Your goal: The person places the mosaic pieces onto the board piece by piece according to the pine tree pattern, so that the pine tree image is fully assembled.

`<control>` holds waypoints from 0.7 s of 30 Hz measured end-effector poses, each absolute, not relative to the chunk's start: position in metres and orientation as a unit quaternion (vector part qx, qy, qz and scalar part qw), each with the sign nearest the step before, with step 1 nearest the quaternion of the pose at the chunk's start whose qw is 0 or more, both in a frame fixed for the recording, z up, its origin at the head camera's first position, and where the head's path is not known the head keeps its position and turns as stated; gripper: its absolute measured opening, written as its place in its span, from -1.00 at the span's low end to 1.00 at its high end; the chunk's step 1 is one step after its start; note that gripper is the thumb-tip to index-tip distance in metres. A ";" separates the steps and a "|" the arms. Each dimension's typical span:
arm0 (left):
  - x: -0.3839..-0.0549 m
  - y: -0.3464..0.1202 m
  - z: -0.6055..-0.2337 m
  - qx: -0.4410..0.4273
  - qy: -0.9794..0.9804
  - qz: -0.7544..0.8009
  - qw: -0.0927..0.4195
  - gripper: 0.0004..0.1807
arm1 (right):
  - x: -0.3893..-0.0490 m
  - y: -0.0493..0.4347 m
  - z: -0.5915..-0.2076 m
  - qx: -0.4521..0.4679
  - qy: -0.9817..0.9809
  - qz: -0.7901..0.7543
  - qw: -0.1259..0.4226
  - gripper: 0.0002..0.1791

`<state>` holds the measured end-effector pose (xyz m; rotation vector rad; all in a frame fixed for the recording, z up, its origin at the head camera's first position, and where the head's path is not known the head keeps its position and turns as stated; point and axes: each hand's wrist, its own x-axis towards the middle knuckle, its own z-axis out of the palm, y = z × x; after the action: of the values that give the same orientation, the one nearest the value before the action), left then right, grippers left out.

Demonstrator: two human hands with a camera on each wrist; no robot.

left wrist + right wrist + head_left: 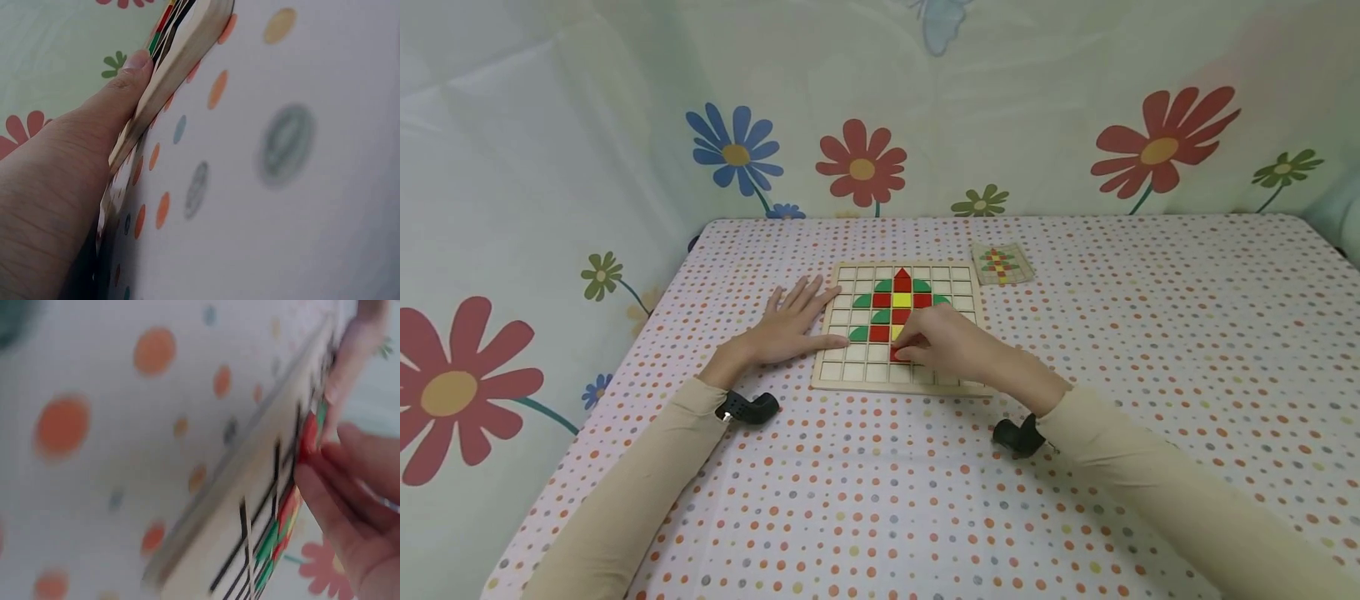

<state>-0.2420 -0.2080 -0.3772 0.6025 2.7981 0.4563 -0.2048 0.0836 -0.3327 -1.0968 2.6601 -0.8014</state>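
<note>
A wooden grid board (853, 375) lies on the table, holding a pattern of red, green and yellow tiles. My right hand (955, 340) is over its lower middle, pinching a red tile (307, 439) between thumb and fingers at one of the cells. The hand covers some cells on the board's right side. At the board's left edge, my left hand (782, 329) is spread with straight fingers, its thumb (134, 69) reaching over the rim. Along the pattern's sides are green rounded tiles (859, 333), and a red pointed tile (902, 273) tops it.
A small pattern card (1003, 265) with a similar coloured design lies beyond the board's upper right corner. A dotted cloth (865, 492) covers the table. Behind it hangs a flowered curtain (1000, 100). Each wrist wears a black camera (752, 409).
</note>
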 end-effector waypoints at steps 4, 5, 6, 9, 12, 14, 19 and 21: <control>-0.243 -0.208 -0.379 0.208 0.958 0.155 0.121 0.11 | -0.205 0.109 -0.331 -0.382 0.866 -0.306 0.101 -0.83; -0.244 -0.208 -0.379 0.210 0.958 0.157 0.119 0.14 | -0.204 0.116 -0.330 -0.380 0.865 -0.311 0.107 -0.82; -0.245 -0.208 -0.381 0.210 0.958 0.154 0.119 0.16 | -0.203 0.122 -0.329 -0.375 0.865 -0.314 0.110 -0.80; -0.247 -0.209 -0.385 0.209 0.959 0.153 0.117 0.23 | -0.199 0.141 -0.327 -0.355 0.874 -0.312 0.116 -0.75; -0.249 -0.211 -0.387 0.207 0.959 0.152 0.117 0.26 | -0.196 0.160 -0.327 -0.340 0.879 -0.311 0.124 -0.71; -0.249 -0.211 -0.387 0.208 0.959 0.154 0.117 0.25 | -0.195 0.173 -0.328 -0.336 0.879 -0.313 0.128 -0.68; -0.245 -0.208 -0.380 0.206 0.959 0.154 0.122 0.13 | -0.192 0.198 -0.332 -0.318 0.882 -0.314 0.147 -0.66; -0.243 -0.206 -0.376 0.204 0.959 0.155 0.124 0.09 | -0.191 0.203 -0.335 -0.309 0.885 -0.313 0.153 -0.66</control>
<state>-0.2426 -0.2064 -0.3764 0.5940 2.7948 0.4519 -0.1905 0.2030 -0.3347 -0.8874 2.5371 -0.8966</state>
